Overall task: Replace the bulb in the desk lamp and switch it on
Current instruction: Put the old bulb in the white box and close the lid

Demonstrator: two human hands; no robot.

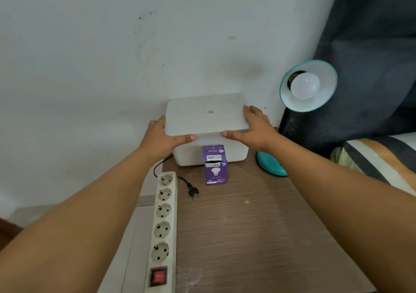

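A teal desk lamp stands at the back right of the wooden table; its shade (pixel 324 99) faces me with a white bulb (pixel 305 85) in the socket, and its round base (pixel 269 165) rests on the table. A purple bulb carton (pixel 215 171) stands upright in front of a white storage box (pixel 191 155). My left hand (pixel 162 137) and my right hand (pixel 254 128) grip the left and right edges of the box's white lid (pixel 204 114), which sits slightly above the box. The lamp's black plug (pixel 194 191) lies loose on the table, not plugged in.
A white power strip (pixel 163 225) with several sockets and a red switch (pixel 158 275) lies along the table's left edge. The white wall is close behind the box. A dark curtain (pixel 371 44) and a striped bed cover (pixel 378 155) are at the right.
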